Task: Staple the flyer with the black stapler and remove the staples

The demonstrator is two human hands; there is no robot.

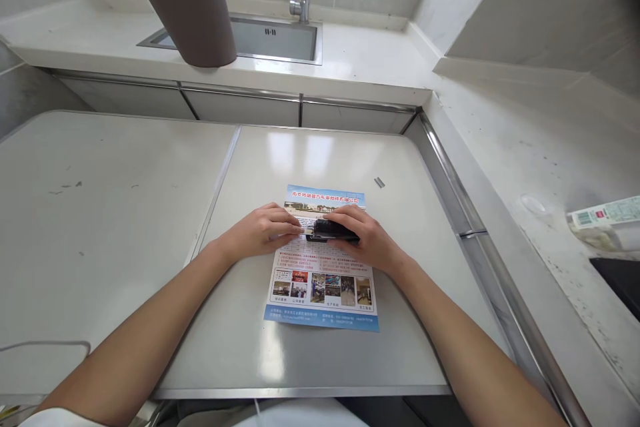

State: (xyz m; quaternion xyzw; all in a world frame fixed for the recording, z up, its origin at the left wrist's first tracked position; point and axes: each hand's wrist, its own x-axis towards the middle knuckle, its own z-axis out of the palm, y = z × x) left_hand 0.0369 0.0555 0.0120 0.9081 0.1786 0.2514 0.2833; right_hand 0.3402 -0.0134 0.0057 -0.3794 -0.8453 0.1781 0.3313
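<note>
A black stapler (334, 229) lies sideways over a printed flyer (320, 320) on the white table. My right hand (364, 235) is wrapped over its body from the right, fingers on top and thumb along the near side. From the left, my left hand (267, 230) pinches a small silvery metal part at the stapler's left end. The fingertips hide much of that part, so I cannot tell how far it sticks out. Two short grey staple strips (379, 182) lie on the table beyond the flyer, to the right.
The table (240, 347) has a seam left of the flyer. Behind it runs a counter with a sink (280, 40) and faucet (300, 7). A brown cylinder (193, 7) hangs in front of the sink. At right, a plastic package (607, 220) rests on a ledge.
</note>
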